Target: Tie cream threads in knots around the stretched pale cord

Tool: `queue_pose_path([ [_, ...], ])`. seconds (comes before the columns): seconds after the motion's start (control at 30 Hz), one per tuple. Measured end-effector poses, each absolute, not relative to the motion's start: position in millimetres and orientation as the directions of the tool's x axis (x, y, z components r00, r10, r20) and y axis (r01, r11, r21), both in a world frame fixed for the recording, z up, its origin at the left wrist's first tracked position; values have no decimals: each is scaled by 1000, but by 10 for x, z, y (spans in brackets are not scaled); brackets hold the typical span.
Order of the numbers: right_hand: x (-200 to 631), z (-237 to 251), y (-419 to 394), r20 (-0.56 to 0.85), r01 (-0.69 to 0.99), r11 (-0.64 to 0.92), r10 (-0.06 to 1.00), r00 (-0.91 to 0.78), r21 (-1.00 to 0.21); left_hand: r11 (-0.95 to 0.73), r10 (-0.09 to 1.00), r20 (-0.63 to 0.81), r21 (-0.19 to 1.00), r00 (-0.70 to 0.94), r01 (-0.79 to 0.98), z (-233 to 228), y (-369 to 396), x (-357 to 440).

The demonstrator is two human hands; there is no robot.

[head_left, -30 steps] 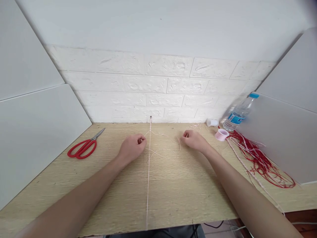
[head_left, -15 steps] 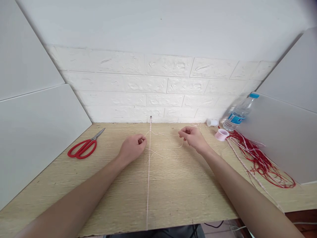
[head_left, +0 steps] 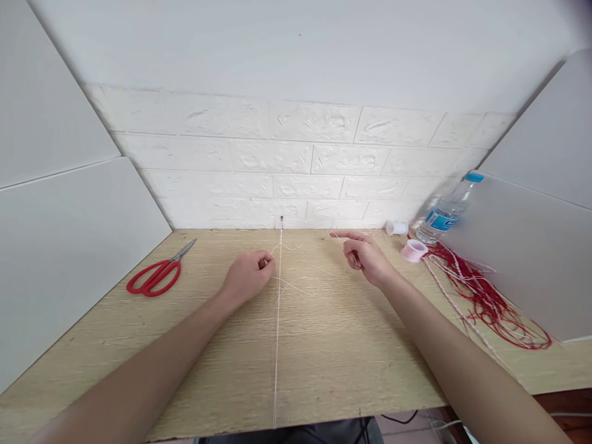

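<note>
A pale taut cord runs from a small dark anchor point at the wall's foot to the table's front edge. Left of it, my left hand is closed in a pinch on a thin pale thread, which comes off the cord near its top and trails in loose loops across it. Over on the right, my right hand points its index finger leftward while the other fingers curl in. Fine thread shows at that fingertip and by the curled fingers; part of it is too thin to follow.
Red-handled scissors lie at left. To the right are a white spool, a pink thread spool, a water bottle and a bundle of red strings with a braided pink cord. White panels stand on both sides.
My right hand has turned, its index finger now stretched out and the others curled. The thread near it has shifted, with its loop drawn toward the hand. My left hand stays put.
</note>
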State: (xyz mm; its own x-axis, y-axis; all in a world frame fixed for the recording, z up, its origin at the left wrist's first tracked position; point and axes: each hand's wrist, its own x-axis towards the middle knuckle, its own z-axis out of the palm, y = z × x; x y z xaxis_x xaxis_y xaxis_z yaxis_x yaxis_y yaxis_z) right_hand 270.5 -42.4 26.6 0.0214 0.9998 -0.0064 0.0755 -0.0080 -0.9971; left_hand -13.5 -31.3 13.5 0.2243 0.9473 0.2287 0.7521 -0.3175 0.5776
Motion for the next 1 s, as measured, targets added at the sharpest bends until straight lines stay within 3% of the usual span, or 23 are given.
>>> queue_pose_path([
  [0.07,2728,253,-418,-44,185,-41,999,-13,-982,-313,949,224,580,222,752,141,-316,-133],
  [0.17,2755,214,-400,-47,502,-53,999,24,-863,-308,951,218,582,220,752,149,-320,-130],
  [0.23,2764,185,-383,60,711,-39,992,114,-702,-308,951,218,583,220,752,151,-321,-130],
  [0.3,2759,167,-371,189,818,-27,968,164,-574,-306,951,215,585,220,751,150,-321,-129],
  [0.43,2674,161,-392,316,796,124,944,88,-593,-305,952,212,584,221,752,142,-316,-131],
  [0.6,2514,121,-487,220,710,299,954,-204,-638,-314,949,220,585,226,748,132,-306,-138],
  [0.83,2517,-11,-470,112,723,305,946,-303,-620,-347,938,226,602,264,719,140,-319,-131],
  [1.0,2516,-6,-467,127,744,326,941,-313,-583,-377,926,243,617,288,691,156,-335,-123],
])
